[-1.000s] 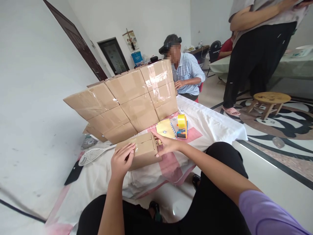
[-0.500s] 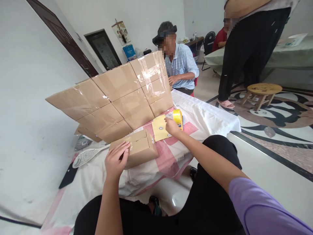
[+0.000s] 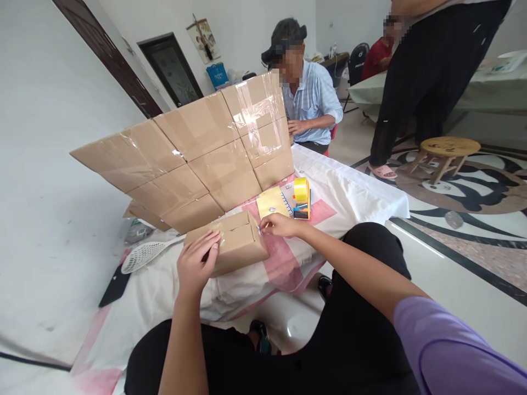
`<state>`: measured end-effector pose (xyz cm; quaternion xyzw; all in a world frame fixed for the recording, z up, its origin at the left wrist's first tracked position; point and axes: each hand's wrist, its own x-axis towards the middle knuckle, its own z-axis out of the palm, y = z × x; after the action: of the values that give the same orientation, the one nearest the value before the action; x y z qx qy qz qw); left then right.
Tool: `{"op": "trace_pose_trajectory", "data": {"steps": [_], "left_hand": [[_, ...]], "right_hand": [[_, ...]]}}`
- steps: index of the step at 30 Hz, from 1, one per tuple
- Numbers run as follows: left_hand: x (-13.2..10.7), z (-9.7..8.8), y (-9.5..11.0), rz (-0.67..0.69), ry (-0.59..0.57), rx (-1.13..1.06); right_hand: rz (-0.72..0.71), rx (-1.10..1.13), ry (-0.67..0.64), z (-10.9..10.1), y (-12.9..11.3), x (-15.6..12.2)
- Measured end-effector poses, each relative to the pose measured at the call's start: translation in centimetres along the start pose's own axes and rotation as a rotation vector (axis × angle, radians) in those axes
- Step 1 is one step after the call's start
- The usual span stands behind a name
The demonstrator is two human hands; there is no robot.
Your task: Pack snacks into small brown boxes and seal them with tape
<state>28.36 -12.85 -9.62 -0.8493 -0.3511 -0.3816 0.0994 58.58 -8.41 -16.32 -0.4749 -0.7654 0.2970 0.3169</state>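
A small closed cardboard box (image 3: 239, 247) lies on the cloth-covered table in front of me. My left hand (image 3: 200, 255) rests on its top at the left end, fingers stretched out and lying flat. At the box's right end is my right hand (image 3: 280, 225), its fingertips pinched together by the end flap. Whatever they hold, if anything, is too small to make out. Just beyond that hand lies a spiral notebook (image 3: 269, 198) with a yellowish page. Beside it stands a tape dispenser (image 3: 302, 192) with a roll of yellow tape.
Behind the box rises a wall of stacked cardboard boxes (image 3: 193, 153). A white slotted skimmer (image 3: 144, 258) and a black flat object (image 3: 115, 286) lie at the left. Across the table sits a person in a light blue shirt (image 3: 315, 90). A wooden stool (image 3: 449, 147) stands right.
My right hand has moved from the notebook, left and towards me, to the box's right end, uncovering the notebook's spiral and the dispenser. My left hand has stayed on the box.
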Motion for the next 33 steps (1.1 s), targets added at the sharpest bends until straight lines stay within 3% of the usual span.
{"op": "trace_pose_trajectory", "data": {"steps": [6, 14, 24, 33], "left_hand": [[-0.1, 0.0, 0.1, -0.020, -0.009, -0.004], [0.1, 0.0, 0.3, -0.040, -0.005, -0.004], [0.0, 0.2, 0.4, -0.053, -0.001, -0.003], [0.0, 0.2, 0.6, -0.052, 0.007, 0.009]], "right_hand": [[0.004, 0.079, 0.095, 1.3, -1.6, -0.2], [0.075, 0.073, 0.115, 1.0, -1.7, 0.2], [0.313, -0.331, 0.180, -2.4, 0.4, 0.9], [0.355, -0.642, 0.150, -0.5, 0.4, 2.2]]}}
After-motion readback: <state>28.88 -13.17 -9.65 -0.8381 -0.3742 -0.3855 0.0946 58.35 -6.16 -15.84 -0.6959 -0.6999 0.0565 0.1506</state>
